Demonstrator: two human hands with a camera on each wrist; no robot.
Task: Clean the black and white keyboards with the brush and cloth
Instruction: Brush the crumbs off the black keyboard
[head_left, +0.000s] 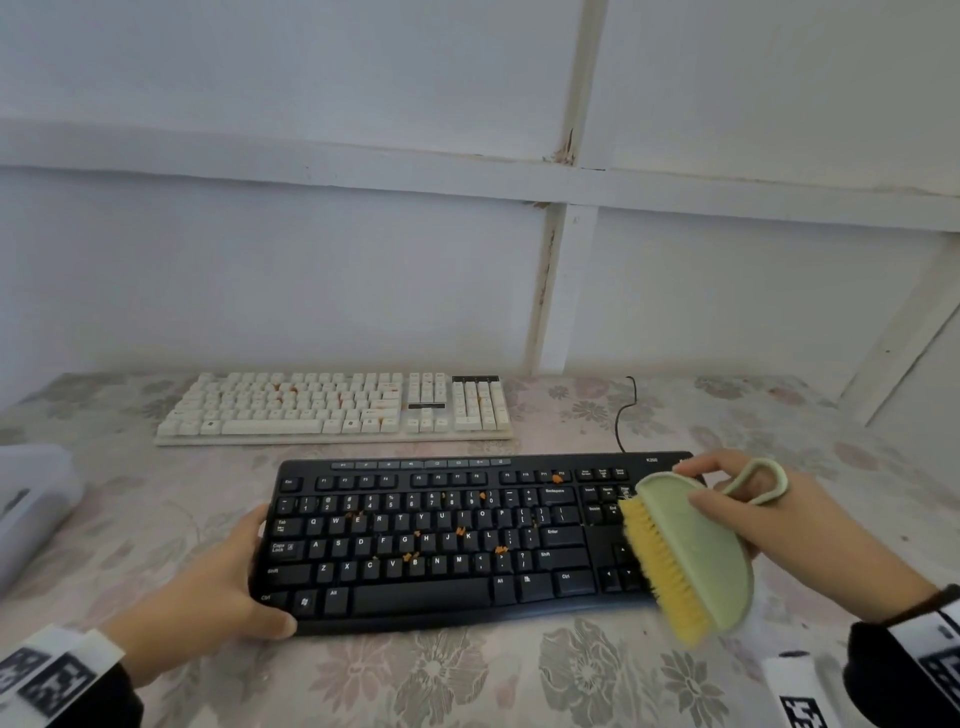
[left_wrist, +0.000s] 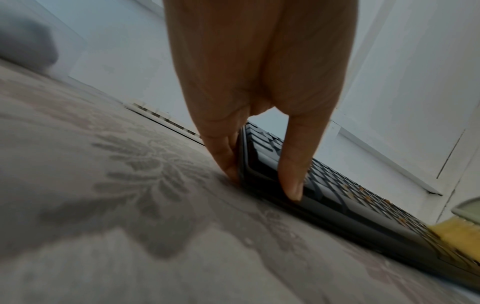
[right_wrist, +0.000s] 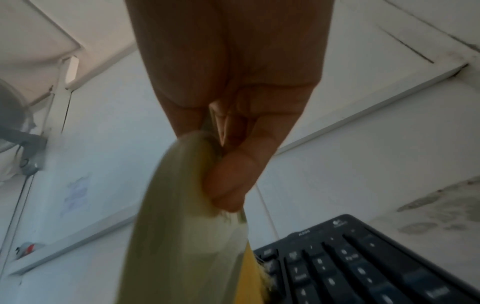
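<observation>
One brush (head_left: 696, 545) gripped between right fingers (head_left: 711, 503)

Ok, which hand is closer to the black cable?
Right. The right hand, holding the brush, is just in front of the cable, at the black keyboard's right end; the left hand grips its left end, well away.

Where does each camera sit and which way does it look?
Head: on the head, facing forward and down at the black keyboard and white keyboard; left hand and right hand show.
Left wrist: low over the tablecloth, along the left hand to the black keyboard's end.
Right wrist: along the right hand gripping the brush, toward the number pad.
Shared: black keyboard and brush.
</observation>
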